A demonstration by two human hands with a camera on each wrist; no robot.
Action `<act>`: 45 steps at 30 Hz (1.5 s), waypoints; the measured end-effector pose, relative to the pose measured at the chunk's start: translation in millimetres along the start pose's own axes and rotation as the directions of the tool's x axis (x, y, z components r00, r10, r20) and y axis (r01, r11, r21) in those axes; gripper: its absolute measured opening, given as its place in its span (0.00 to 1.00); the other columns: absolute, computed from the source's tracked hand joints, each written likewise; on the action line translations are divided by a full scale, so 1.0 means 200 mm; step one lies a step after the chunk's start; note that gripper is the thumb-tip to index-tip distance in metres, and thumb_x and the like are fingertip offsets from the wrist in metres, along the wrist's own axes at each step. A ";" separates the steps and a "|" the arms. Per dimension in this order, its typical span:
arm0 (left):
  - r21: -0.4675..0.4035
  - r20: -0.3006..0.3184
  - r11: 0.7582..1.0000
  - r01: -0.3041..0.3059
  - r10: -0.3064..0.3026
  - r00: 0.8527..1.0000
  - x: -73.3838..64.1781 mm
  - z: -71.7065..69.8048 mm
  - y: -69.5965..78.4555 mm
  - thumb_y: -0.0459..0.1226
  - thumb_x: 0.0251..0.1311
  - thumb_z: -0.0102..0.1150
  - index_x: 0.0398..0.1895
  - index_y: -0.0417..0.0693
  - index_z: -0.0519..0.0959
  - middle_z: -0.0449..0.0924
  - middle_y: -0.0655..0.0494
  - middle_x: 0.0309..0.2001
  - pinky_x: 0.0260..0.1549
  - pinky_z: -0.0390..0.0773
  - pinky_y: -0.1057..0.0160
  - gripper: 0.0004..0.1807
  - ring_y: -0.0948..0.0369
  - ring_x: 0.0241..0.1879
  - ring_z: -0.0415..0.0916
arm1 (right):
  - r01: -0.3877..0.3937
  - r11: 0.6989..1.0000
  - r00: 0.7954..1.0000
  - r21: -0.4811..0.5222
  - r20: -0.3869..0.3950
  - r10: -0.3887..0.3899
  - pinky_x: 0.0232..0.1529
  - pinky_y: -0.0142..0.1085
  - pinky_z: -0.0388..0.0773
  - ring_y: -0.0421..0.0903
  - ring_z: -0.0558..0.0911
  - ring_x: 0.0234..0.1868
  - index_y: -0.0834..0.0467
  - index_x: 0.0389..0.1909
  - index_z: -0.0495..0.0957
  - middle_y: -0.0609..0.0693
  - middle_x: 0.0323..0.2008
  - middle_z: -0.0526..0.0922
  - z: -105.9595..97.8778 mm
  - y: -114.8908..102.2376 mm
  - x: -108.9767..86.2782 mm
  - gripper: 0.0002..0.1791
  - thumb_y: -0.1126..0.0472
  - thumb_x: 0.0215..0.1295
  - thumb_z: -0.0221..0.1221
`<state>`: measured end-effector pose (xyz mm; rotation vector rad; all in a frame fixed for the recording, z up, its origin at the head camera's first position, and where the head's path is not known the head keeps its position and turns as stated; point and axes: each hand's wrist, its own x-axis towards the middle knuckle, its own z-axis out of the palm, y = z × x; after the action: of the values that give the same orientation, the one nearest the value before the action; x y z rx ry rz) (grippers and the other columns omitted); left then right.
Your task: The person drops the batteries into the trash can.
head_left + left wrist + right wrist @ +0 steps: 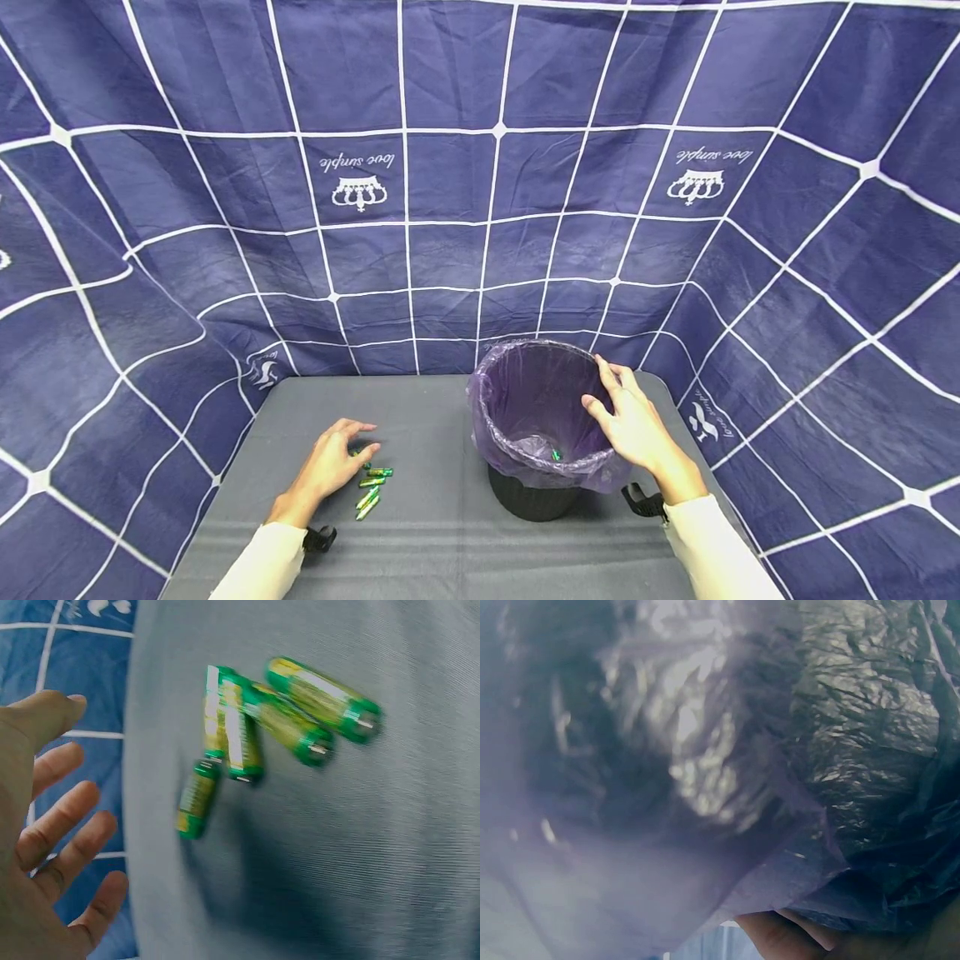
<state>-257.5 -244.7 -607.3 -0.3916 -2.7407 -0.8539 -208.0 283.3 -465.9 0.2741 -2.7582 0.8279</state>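
Several green-and-gold batteries (198, 796) lie in a loose cluster on the grey surface. My left hand (335, 460) hovers right beside them, thumb and fingers spread apart with nothing between them. In the head view it partly covers the cluster; the batteries (371, 482) to its right show. A dark bin (534, 498) stands to the right, lined with a translucent purple bag (495, 442) folded over its rim. At the bin's right rim is my right hand (633, 421), fingers extended along the edge and thumb over the opening. Inside the liner lies a small green battery (556, 455).
The grey tabletop (427, 542) runs under everything. Blue cloth (450, 179) with white grid lines hangs behind and on both sides. Black straps (321, 538) sit at the wrists. In the right wrist view, the crinkled bag (705, 750) fills most of the picture.
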 end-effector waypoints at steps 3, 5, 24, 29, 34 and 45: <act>0.010 0.019 0.999 0.039 -0.040 0.999 -0.04 0.04 -0.05 0.40 0.70 0.83 0.60 0.46 0.93 0.91 0.44 0.58 0.60 0.87 0.34 0.19 0.41 0.57 0.91 | 0.004 1.000 1.000 0.000 -0.001 -0.004 0.75 0.77 0.77 0.80 0.80 0.77 0.60 0.94 0.58 0.69 0.83 0.68 0.00 0.00 0.00 0.43 0.48 0.90 0.58; 0.017 0.033 0.998 0.058 -0.058 0.998 -0.06 0.06 -0.07 0.40 0.69 0.83 0.60 0.46 0.94 0.91 0.43 0.58 0.61 0.86 0.31 0.19 0.39 0.59 0.90 | 0.003 1.000 1.000 0.001 -0.002 -0.003 0.75 0.77 0.77 0.80 0.79 0.77 0.61 0.94 0.58 0.70 0.83 0.68 0.00 0.00 0.00 0.43 0.48 0.89 0.58; 0.016 0.049 0.988 0.151 -0.152 0.987 -0.12 0.13 -0.15 0.39 0.70 0.81 0.56 0.50 0.95 0.91 0.40 0.60 0.62 0.82 0.23 0.13 0.31 0.64 0.86 | 0.004 1.000 1.000 0.011 -0.013 -0.004 0.75 0.76 0.77 0.80 0.80 0.77 0.61 0.94 0.59 0.70 0.83 0.69 0.00 -0.01 0.00 0.43 0.48 0.89 0.59; -0.003 -0.012 0.994 0.105 -0.105 0.994 -0.13 0.15 -0.17 0.35 0.68 0.83 0.51 0.50 0.96 0.93 0.42 0.55 0.60 0.83 0.28 0.11 0.33 0.59 0.89 | 0.003 1.000 1.000 0.007 -0.010 -0.003 0.75 0.76 0.77 0.79 0.81 0.76 0.61 0.94 0.58 0.69 0.83 0.69 0.00 0.00 0.00 0.43 0.47 0.89 0.58; -0.022 -0.092 0.999 0.048 -0.050 0.995 -0.14 0.17 -0.19 0.31 0.63 0.85 0.46 0.48 0.97 0.94 0.43 0.49 0.57 0.84 0.33 0.10 0.36 0.54 0.90 | 0.004 1.000 1.000 0.004 -0.009 -0.004 0.74 0.76 0.78 0.79 0.81 0.76 0.61 0.94 0.58 0.69 0.83 0.69 0.01 0.01 0.01 0.43 0.48 0.89 0.58; -0.025 -0.095 0.995 0.094 -0.096 0.991 -0.15 0.17 -0.21 0.31 0.59 0.87 0.46 0.46 0.97 0.92 0.39 0.51 0.62 0.83 0.31 0.12 0.35 0.55 0.89 | 0.010 1.000 1.000 0.005 -0.016 -0.010 0.74 0.76 0.78 0.79 0.81 0.76 0.62 0.93 0.59 0.69 0.82 0.70 0.01 0.01 0.01 0.43 0.48 0.88 0.59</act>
<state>-247.5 -264.0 -665.9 -0.2191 -2.6817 -0.9001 -209.6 283.4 -467.6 0.2806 -2.7383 0.8314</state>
